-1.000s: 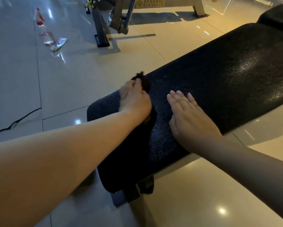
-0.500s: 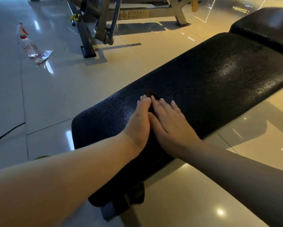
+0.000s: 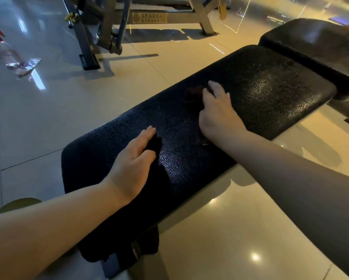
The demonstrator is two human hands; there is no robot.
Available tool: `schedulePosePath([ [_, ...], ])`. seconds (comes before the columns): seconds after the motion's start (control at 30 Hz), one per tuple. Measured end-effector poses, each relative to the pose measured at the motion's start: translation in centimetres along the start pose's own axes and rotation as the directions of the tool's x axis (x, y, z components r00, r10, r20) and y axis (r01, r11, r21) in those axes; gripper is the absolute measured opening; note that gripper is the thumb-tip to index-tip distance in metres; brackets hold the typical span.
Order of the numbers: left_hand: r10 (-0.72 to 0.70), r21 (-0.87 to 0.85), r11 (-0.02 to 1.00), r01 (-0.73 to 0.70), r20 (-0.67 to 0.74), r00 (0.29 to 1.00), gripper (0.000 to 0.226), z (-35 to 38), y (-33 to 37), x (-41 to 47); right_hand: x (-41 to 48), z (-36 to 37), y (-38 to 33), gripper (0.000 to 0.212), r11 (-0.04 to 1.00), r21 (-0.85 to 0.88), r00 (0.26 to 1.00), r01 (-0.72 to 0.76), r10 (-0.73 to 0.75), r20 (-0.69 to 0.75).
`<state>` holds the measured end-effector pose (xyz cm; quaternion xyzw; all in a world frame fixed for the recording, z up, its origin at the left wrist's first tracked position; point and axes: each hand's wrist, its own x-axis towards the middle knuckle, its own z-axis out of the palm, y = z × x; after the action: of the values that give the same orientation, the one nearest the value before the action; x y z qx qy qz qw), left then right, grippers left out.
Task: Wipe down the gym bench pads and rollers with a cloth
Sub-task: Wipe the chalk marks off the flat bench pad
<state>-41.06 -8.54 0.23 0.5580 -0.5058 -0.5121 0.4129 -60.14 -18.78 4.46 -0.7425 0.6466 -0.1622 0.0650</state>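
right hand (image 3: 218, 112) grips dark crumpled cloth (image 3: 193, 96) mid black pebbled pad (image 3: 270, 87) | left hand (image 3: 133, 164) flat, nearer end | likely early — farther pad (image 3: 311, 41), rollers left

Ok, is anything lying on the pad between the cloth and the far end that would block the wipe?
Nothing visible. The bench pad is bare from the cloth at the right hand to its far edge. The left hand rests flat toward the near end, outside that stretch.

Gym w/ padded bench (image 3: 260, 93) & steel machine frame (image 3: 109, 27).
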Motion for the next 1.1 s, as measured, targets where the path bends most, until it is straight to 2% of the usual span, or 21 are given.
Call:
schedulePosePath([
  [0.03, 0.033, 0.051, 0.998, -0.033, 0.008, 0.999, 0.059, 0.1, -0.1, -0.1, 0.1, 0.2, -0.4, 0.057, 0.999, 0.035, 1.0, 0.007, -0.008, 0.029],
  [0.1, 0.079, 0.186, 0.979, -0.079, 0.009, 0.997, 0.063, 0.3, 0.0, -0.2, -1.2, 1.2, -1.7, 0.059, 0.984, 0.118, 0.98, 0.132, -0.147, 0.132],
  [0.17, 0.102, 0.288, 0.952, -0.101, 0.01, 0.995, 0.07, 0.5, -0.1, -0.2, -3.7, 1.7, -2.5, 0.058, 0.938, 0.176, 0.918, 0.3, -0.334, 0.214],
  [0.23, 0.13, 0.322, 0.937, -0.134, 0.035, 0.991, 0.07, 0.9, 0.0, 0.0, -5.0, 0.5, -1.6, 0.056, 0.904, 0.157, 0.874, 0.398, -0.425, 0.236],
  [0.3, 0.164, 0.395, 0.901, -0.18, 0.073, 0.984, 0.067, 1.5, 0.3, 0.6, -4.2, -1.3, 0.9, 0.056, 0.921, 0.058, 0.899, 0.386, -0.39, 0.198],
  [0.4, 0.237, 0.498, 0.827, -0.261, 0.111, 0.965, 0.063, 3.2, 1.3, 2.0, -0.8, -2.6, 4.4, 0.057, 0.983, -0.08, 0.986, 0.168, -0.168, 0.007],
  [0.47, 0.261, 0.514, 0.812, -0.278, 0.107, 0.96, 0.06, 4.6, 1.9, 2.9, 0.7, -2.3, 4.1, 0.058, 0.996, -0.071, 0.998, 0.044, -0.047, -0.044],
  [0.5, 0.256, 0.52, 0.809, -0.273, 0.106, 0.961, 0.059, 5.3, 2.2, 3.3, 0.9, -2.1, 3.4, 0.06, 0.998, -0.042, 0.998, 0.057, -0.057, -0.003],
  [0.57, 0.247, 0.545, 0.796, -0.263, 0.104, 0.963, 0.058, 6.1, 2.4, 3.8, -0.3, -2.0, 2.3, 0.059, 0.977, 0.006, 0.968, 0.211, -0.21, 0.135],
  [0.63, 0.279, 0.583, 0.76, -0.289, 0.108, 0.954, 0.057, 6.4, 2.4, 4.4, -1.6, -3.3, 3.3, 0.057, 0.943, 0.008, 0.921, 0.332, -0.326, 0.213],
  [0.7, 0.291, 0.599, 0.744, -0.296, 0.108, 0.95, 0.056, 6.4, 2.2, 5.0, -0.5, -5.2, 6.7, 0.059, 0.952, -0.039, 0.94, 0.305, -0.293, 0.176],
  [0.8, 0.304, 0.61, 0.74, -0.285, 0.077, 0.95, 0.055, 6.4, 1.4, 5.1, 3.5, -7.9, 12.1, 0.06, 0.995, -0.097, 0.998, -0.002, -0.004, -0.057],
  [0.87, 0.337, 0.62, 0.729, -0.29, 0.044, 0.941, 0.053, 6.6, 0.9, 4.9, 6.3, -8.9, 12.9, 0.055, 0.979, -0.091, 0.975, -0.185, 0.171, -0.143],
  [0.9, 0.346, 0.624, 0.727, -0.288, 0.03, 0.938, 0.053, 6.7, 0.7, 4.8, 7.4, -8.8, 12.2, 0.054, 0.974, -0.079, 0.969, -0.215, 0.202, -0.145],
  [0.97, 0.352, 0.627, 0.726, -0.282, 0.014, 0.936, 0.053, 6.8, 0.5, 4.9, 8.2, -7.5, 9.6, 0.057, 0.989, -0.037, 0.985, -0.146, 0.142, -0.095],
  [1.03, 0.349, 0.621, 0.732, -0.281, 0.013, 0.937, 0.053, 6.6, 0.5, 4.9, 6.9, -5.5, 6.7, 0.062, 1.0, 0.011, 1.0, 0.014, -0.014, 0.006],
  [1.1, 0.331, 0.605, 0.746, -0.279, 0.026, 0.943, 0.055, 6.2, 0.6, 5.0, 3.6, -4.1, 5.4, 0.061, 0.984, 0.009, 0.973, 0.179, -0.179, 0.143],
])
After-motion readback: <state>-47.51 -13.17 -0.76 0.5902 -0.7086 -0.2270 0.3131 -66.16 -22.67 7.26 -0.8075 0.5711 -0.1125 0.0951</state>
